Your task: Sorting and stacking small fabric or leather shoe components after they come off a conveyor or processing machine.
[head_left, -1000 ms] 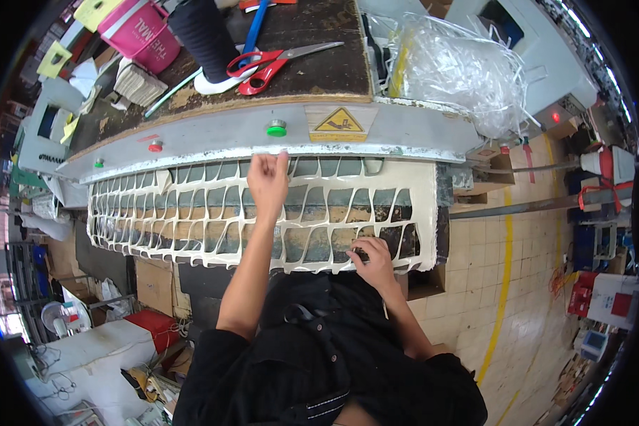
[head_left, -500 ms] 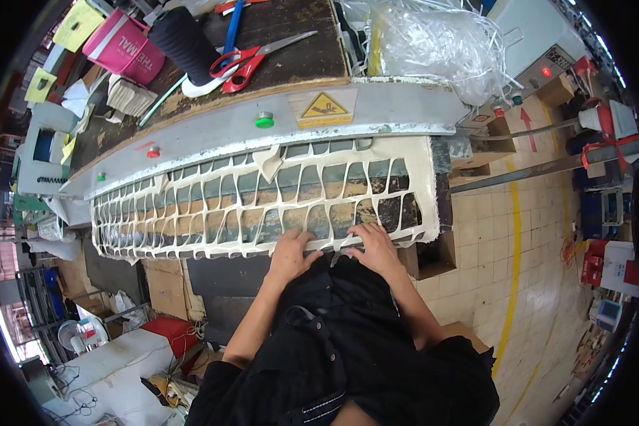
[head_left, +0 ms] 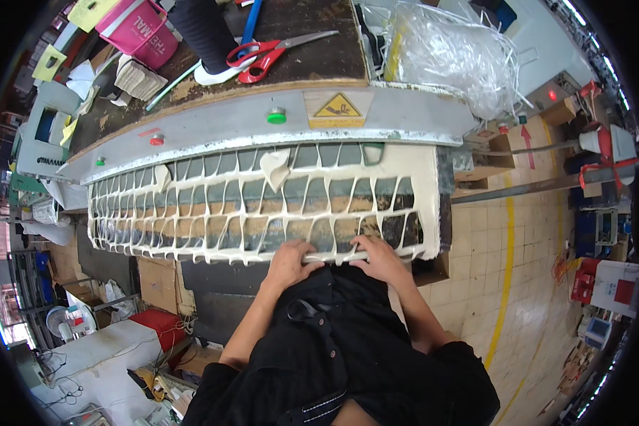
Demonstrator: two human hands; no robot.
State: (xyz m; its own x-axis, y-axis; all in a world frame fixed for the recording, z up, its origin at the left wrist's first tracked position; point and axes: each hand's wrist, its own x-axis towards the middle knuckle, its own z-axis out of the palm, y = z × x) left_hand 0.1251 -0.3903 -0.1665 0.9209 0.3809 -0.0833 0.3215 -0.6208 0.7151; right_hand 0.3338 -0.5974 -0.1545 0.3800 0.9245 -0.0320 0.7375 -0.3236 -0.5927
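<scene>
A cream sheet (head_left: 424,177), cut through with rows of openings so that it looks like a net, lies across the machine bed below a grey bar. It could be fabric or leather. My left hand (head_left: 290,264) pinches its near edge, fingers on top and thumb at the edge close to my black shirt. A little to the right, my right hand (head_left: 378,259) grips the same edge with bent fingers. Two cream flaps stand up from the net, the larger flap (head_left: 275,170) near the middle. Dark and brown patches of bed show through the openings.
The grey bar (head_left: 234,131) carries a green button (head_left: 277,116), a red button (head_left: 156,140) and a yellow warning sign (head_left: 337,108). Behind it lie red-handled scissors (head_left: 263,60), a black thread cone (head_left: 200,35), a pink bucket (head_left: 138,32) and a clear plastic bag (head_left: 451,60). Metal rails (head_left: 532,186) jut out rightward.
The cream sheet has slid slightly toward me relative to the bar, with both hands still at its near edge. The whole view has shifted a little.
</scene>
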